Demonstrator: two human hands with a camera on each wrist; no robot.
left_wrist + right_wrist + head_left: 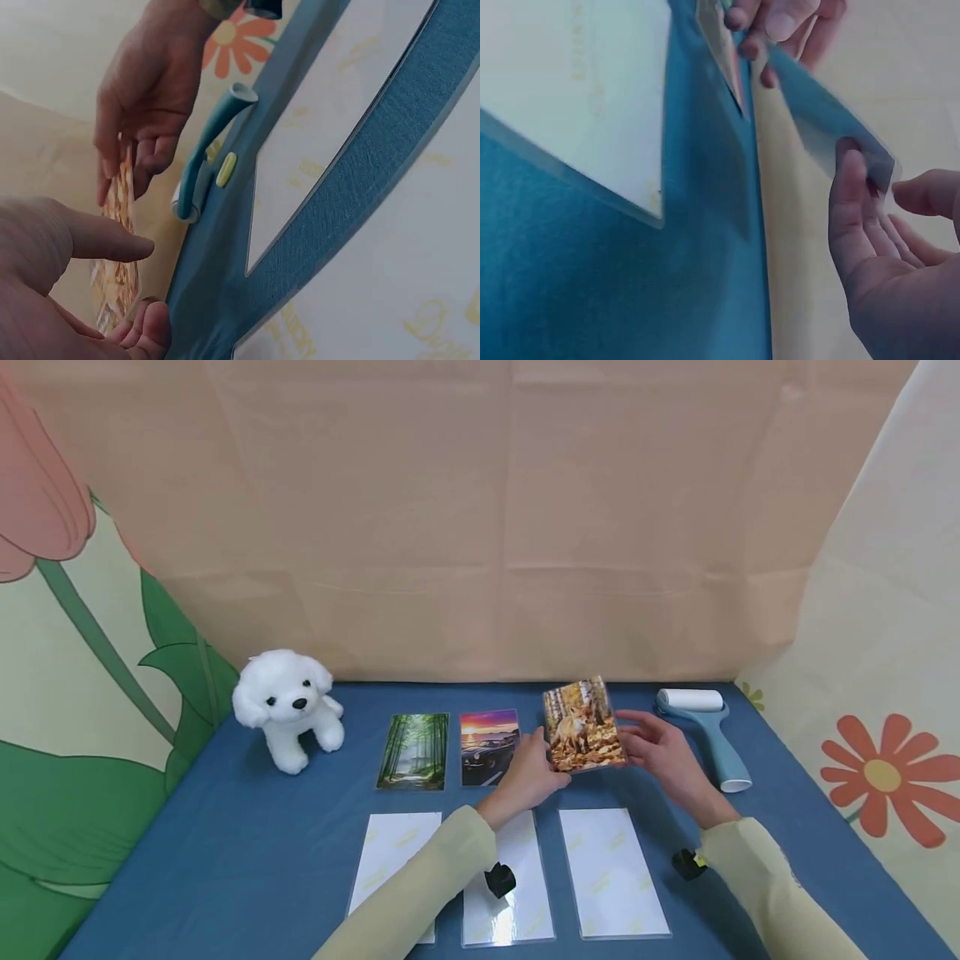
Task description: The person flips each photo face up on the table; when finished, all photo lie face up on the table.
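Nearest on the blue desk (225,877) lie three white sheets in a row, marked with faint yellow: the left sheet (397,839) and the middle sheet (517,856) are partly covered by the left sleeve (420,881), while the right sheet (613,872) shows whole. Just beyond them, both hands are at the autumn picture card (581,727), which is raised and tilted over the far half of the desk and shows an animal among golden leaves. The right hand (667,760) has its grip on the card's right side, pinching it between thumb and fingers; the left hand (525,777) is at the near left corner, and whether its grip pinches the card or only touches it I cannot tell. Left of the card, a car picture (480,743) lies partly behind the left hand, with a forest picture (412,752) beside it. To the right of the right hand lies a blue-handled roller (720,747); at far left sits a white toy dog (288,702). A creased beige backdrop (495,527) rises behind everything.
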